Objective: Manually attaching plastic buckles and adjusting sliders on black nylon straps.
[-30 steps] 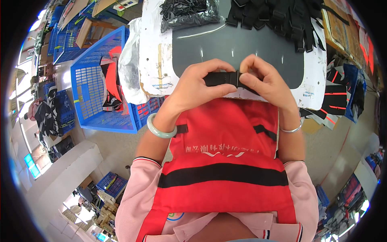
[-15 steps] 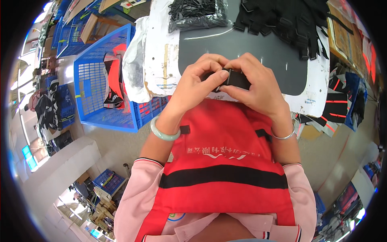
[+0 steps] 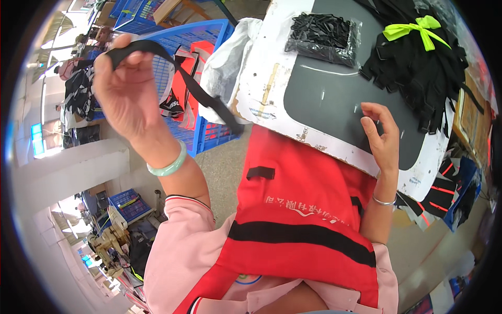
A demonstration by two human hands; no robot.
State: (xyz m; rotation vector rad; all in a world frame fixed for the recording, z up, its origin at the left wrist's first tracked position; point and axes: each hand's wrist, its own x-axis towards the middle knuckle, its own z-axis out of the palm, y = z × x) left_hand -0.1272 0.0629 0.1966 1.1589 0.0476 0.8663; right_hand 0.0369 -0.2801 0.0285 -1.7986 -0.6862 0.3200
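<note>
My left hand [image 3: 128,86] is raised at the far left, its fingers closed on a black webbing strap [image 3: 191,83]. From the fingers the strap arcs over and hangs down to the right, its free end dangling near the corner of the table [image 3: 334,149]. Over the front of the dark grey table mat [image 3: 334,99] is my right hand [image 3: 384,133], fingers loosely curled and apart, holding nothing. Beyond it lies a pile of black straps with buckles [image 3: 413,78], a bright yellow-green tie [image 3: 418,32] knotted around part of it.
A clear bag of small black plastic parts [image 3: 324,39] rests on the mat. Left of the table stands a blue plastic crate [image 3: 196,138] with red and black fabric pieces inside. White sheeting [image 3: 230,57] drapes between them. Black and orange pieces [image 3: 434,196] are stacked at the right.
Both hands were together over the table's front edge, working on a black piece. The left has swung far up and left with the strap; the right has let go. The view has turned.
</note>
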